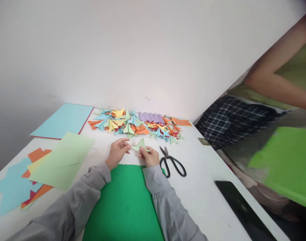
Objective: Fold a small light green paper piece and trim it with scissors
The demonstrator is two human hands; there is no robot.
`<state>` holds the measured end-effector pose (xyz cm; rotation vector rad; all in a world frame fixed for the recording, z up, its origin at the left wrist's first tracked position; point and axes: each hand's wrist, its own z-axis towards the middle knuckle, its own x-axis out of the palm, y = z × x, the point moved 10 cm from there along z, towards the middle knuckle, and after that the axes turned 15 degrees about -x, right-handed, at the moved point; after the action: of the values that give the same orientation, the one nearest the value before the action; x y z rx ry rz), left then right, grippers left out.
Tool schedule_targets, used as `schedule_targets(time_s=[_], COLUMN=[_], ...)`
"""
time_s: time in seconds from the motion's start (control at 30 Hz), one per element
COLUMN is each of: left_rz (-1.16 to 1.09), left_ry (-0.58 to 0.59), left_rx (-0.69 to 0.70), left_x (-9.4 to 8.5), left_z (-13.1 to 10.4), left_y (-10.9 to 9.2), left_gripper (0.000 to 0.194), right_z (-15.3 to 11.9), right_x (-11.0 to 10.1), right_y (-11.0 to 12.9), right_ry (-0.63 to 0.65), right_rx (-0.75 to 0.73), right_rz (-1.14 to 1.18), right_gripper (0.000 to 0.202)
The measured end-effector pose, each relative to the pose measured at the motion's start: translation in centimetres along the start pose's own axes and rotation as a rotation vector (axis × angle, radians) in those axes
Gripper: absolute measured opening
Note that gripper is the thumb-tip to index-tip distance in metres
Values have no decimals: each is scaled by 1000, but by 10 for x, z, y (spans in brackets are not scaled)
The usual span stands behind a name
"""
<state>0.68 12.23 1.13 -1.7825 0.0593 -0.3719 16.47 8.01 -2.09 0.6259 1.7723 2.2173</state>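
A small light green paper plane [140,144] is pinched between the thumb and fingers of my right hand [150,156], with its wings spread. Just left of it, my left hand [118,152] has its fingers loosely curved and apart, close to one wing tip; nothing shows in its grasp. Under my wrists lies a green sheet [127,201]. Black-handled scissors [171,162] rest partly open to the right of my right hand. Beyond both hands spreads a pile of folded paper planes [127,128] in orange, yellow, blue and green.
A pleated purple paper strip [150,117] and orange squares [181,122] lie by the wall. On the left are a stack of blue sheets [65,118], a light green sheet [65,164] and cut scraps [14,184]. A black phone-like slab [243,209] and a person [275,100] are at right.
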Motion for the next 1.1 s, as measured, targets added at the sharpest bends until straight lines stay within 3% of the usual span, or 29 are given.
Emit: schedule_targets(time_s=[0.37,0.6,0.73,0.9,1.1], left_rz=[-120,27,83,25,-47], left_ry=[46,112,75,91,17], left_rx=[-69,-54,-77,-81,-78], left_x=[1,15,13,13,3], left_z=[0,-2,-3,-2,1], left_y=[5,6,9,8,9], left_gripper=[31,38,26,24,27], right_z=[-1,-8,-11,-12,-6], right_x=[3,16,24,26,12], right_y=[3,8,10,12,6], right_ry=[16,88,131,159,60], right_rx=[3,20,40,33,-2], right_rz=[7,3,20,15,43], right_gripper=[26,25,26,26,25])
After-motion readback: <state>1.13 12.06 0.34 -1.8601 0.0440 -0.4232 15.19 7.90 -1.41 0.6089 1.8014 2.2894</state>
